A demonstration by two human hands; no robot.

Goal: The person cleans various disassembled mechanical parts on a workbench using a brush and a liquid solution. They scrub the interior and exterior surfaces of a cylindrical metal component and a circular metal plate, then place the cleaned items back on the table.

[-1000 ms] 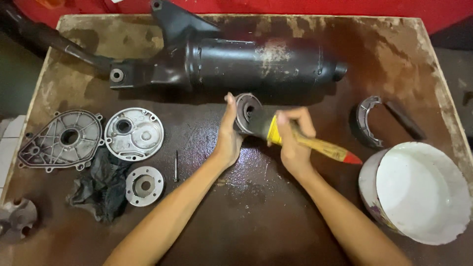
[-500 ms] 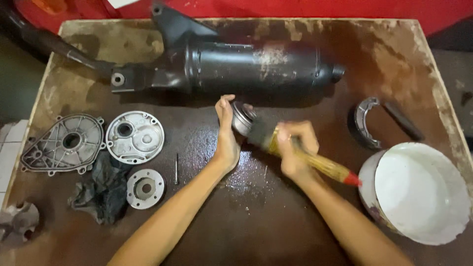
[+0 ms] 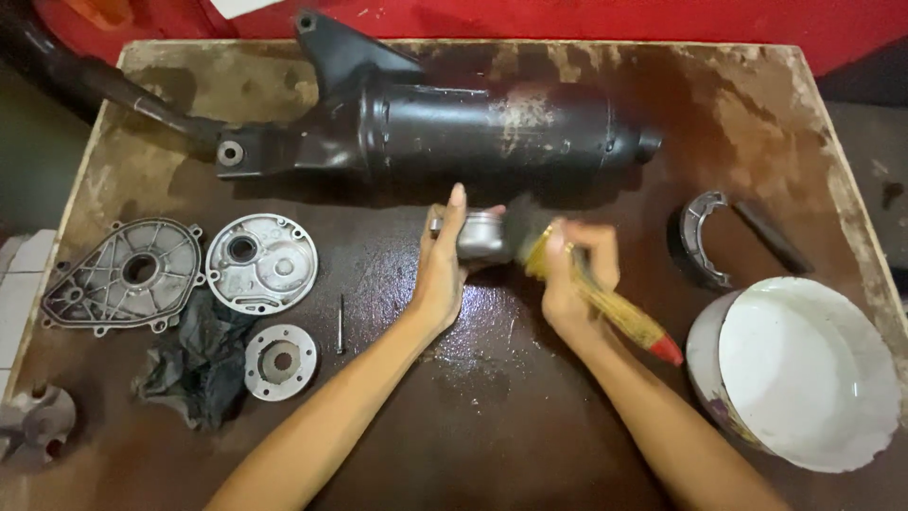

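The left hand (image 3: 441, 270) stands on its edge on the wet, dark brown wooden table (image 3: 492, 416), fingers straight up and the thumb wrapped around a short round grey metal part (image 3: 482, 237), which it grips against the palm just above the tabletop. Immediately to the right of that part, the right hand (image 3: 572, 274) is clenched around the yellow wooden handle of a paintbrush with a red tip (image 3: 605, 303); the dark bristles, blurred, press against the side of the metal part, and the handle slants down and away past the wrist toward the red end. Just beyond both hands, farther up the table, lies a long black cylindrical exhaust muffler (image 3: 482, 128) with its pipe running off to the left. To the right of the right hand sit a curved grey brake shoe (image 3: 700, 237) and, nearer the forearm, a white plastic bucket (image 3: 804, 378) at the table's edge. Well to the left of the left hand are a teardrop-shaped ribbed aluminium cover (image 3: 123, 274), a round aluminium cover plate (image 3: 260, 263), a smaller round metal flange (image 3: 280, 361), a crumpled black rag (image 3: 194, 364) and, closer to the left forearm, a thin metal pin (image 3: 340, 324).
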